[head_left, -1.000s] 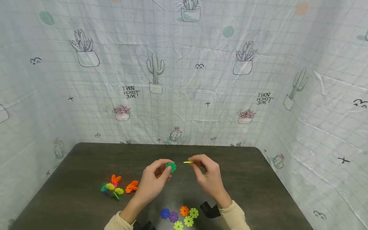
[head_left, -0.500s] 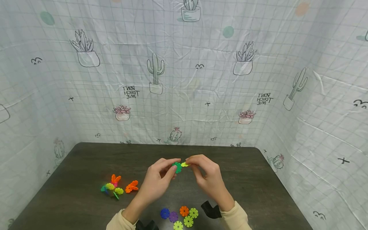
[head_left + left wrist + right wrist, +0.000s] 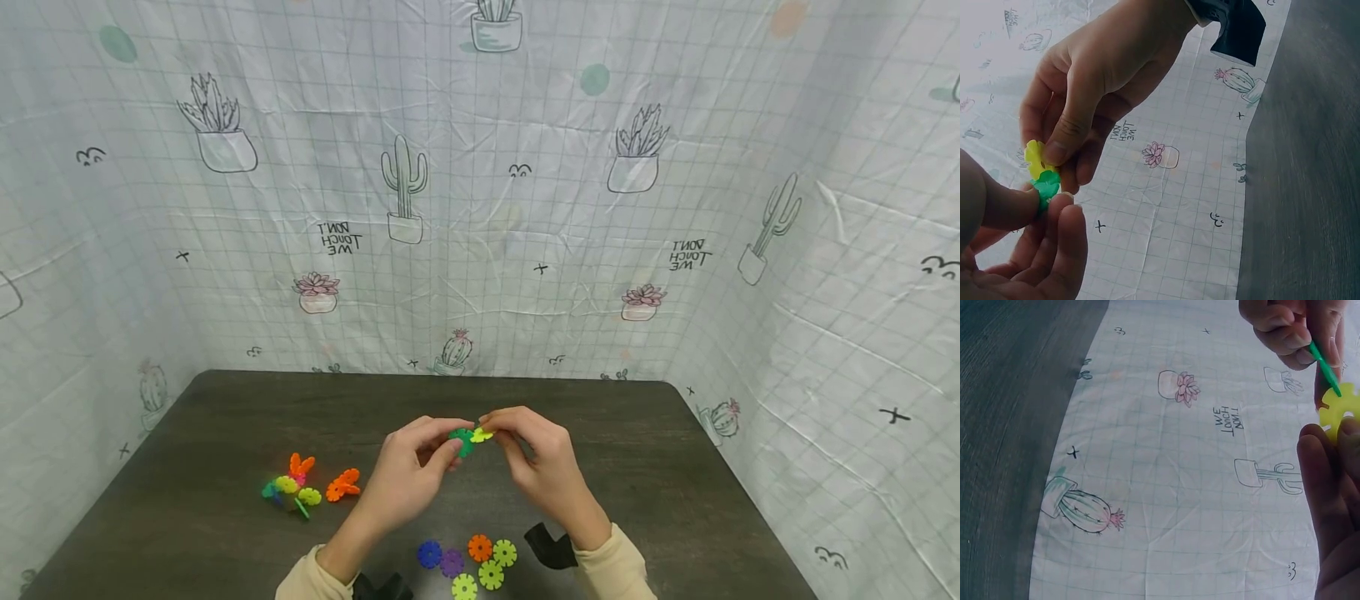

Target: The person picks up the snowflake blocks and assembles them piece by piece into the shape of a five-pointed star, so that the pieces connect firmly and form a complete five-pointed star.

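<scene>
My left hand (image 3: 414,468) pinches a green notched disc (image 3: 1047,185) between thumb and fingers. Opposite it, my right hand (image 3: 542,457) pinches a yellow notched disc (image 3: 1339,407) by its edge. Both are held up over the dark table, with the discs meeting edge to edge. In the right wrist view the green disc is seen edge-on, its rim right at a notch of the yellow one and roughly crosswise to it. Fingertips cover part of each disc.
Loose blue (image 3: 430,554), purple (image 3: 452,563), orange (image 3: 480,547) and several yellow-green discs (image 3: 491,575) lie on the table (image 3: 637,467) near me. At left sit a multicoloured joined cluster (image 3: 287,484) and a joined orange piece (image 3: 343,485). A patterned curtain (image 3: 480,208) surrounds the table's back and sides.
My hands have come together. The green disc has moved right and the yellow disc slightly left and tilted, and their edges now meet. The pieces on the table are unchanged.
</scene>
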Motion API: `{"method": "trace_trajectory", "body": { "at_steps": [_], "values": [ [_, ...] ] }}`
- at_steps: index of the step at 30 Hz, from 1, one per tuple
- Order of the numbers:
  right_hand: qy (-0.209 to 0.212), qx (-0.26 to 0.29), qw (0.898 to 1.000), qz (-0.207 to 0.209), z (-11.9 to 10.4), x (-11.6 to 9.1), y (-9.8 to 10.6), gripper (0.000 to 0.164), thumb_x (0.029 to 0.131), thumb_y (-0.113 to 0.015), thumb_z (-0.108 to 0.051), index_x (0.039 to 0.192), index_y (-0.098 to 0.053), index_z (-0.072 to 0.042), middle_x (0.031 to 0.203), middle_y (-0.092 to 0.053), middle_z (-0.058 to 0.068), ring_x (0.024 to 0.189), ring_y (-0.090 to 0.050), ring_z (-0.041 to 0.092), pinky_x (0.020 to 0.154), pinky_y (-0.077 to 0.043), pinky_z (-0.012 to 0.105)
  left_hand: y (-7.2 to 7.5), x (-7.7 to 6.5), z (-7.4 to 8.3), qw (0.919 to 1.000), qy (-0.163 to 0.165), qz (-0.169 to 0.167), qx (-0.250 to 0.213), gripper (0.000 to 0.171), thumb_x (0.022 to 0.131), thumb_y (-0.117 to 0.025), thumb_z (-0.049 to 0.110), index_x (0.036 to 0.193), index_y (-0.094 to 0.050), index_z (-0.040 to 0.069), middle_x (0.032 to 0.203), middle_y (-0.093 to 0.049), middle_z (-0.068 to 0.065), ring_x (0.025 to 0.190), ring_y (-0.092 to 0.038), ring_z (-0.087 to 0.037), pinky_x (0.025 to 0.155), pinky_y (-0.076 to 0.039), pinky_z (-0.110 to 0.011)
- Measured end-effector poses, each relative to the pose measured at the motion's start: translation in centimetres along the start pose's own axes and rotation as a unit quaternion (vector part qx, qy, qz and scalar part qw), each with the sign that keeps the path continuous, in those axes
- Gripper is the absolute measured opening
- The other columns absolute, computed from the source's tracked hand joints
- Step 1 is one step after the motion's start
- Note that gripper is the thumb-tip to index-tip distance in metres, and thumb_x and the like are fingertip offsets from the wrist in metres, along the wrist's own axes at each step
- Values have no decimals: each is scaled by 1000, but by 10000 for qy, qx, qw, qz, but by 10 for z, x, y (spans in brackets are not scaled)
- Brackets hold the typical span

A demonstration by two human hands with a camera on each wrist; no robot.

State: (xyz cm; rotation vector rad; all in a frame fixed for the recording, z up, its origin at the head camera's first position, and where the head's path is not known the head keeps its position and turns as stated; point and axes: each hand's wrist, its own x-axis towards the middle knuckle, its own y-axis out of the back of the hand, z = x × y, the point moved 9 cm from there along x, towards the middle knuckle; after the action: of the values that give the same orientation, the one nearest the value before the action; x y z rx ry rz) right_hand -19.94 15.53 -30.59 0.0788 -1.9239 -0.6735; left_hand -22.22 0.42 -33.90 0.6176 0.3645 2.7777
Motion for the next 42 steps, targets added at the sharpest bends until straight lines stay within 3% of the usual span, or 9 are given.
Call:
{"method": "trace_trajectory", "body": {
  "at_steps": [6,11,16,25,30,34,42],
  "values": [
    [13,24,10000,-52,-1,0,-1,33,85,-68,19,103,-70,-8,101,-74,8,86,-73,19,73,-56,16,3,0,-1,9991,304,252,-133,9,94,-71,4,103,-72,6,83,-72,-9,70,-70,-10,65,-59,-23],
    [88,82,9999,-108,-2,0,-2,33,85,-67,20,102,-70,-8,98,-74,7,82,-73,17,71,-56,16,3,0,1,9991,298,301,-2,7,91,-72,1,97,-73,4,78,-70,-9,66,-68,-10,62,-58,-22],
    [79,235,9997,-17,-1,-3,-4,34,84,-67,20,102,-71,-9,97,-74,7,82,-73,17,70,-56,16,5,0,1,9992,303,262,-1,7,91,-73,0,97,-75,3,75,-70,-6,63,-67,-7,60,-58,-23],
    [-15,559,9982,233,-2,-7,-7,33,84,-67,22,101,-72,-5,94,-75,11,77,-74,18,68,-58,17,5,-2,-2,9980,556,108,-294,3,90,-74,1,93,-74,-1,73,-69,-12,61,-66,-10,58,-58,-26],
    [53,879,9961,40,-4,-6,-10,34,84,-66,23,101,-73,-5,93,-75,11,75,-74,19,69,-59,19,10,-5,1,9975,671,183,-112,5,89,-76,3,90,-74,-1,69,-66,-7,59,-65,-13,55,-56,-26],
    [103,835,9964,-69,-5,-6,-10,36,84,-66,22,101,-73,-9,94,-76,8,78,-74,16,69,-58,17,10,-6,5,9978,635,102,126,2,89,-76,3,88,-74,2,67,-63,-4,56,-62,-14,52,-53,-26],
    [301,508,9980,228,-11,-11,-10,36,81,-67,23,100,-73,-7,93,-76,9,79,-75,18,71,-59,18,7,-6,4,9968,703,272,251,9,88,-75,-3,83,-74,5,66,-63,-5,53,-60,-11,52,-52,-25]
  ]
}}
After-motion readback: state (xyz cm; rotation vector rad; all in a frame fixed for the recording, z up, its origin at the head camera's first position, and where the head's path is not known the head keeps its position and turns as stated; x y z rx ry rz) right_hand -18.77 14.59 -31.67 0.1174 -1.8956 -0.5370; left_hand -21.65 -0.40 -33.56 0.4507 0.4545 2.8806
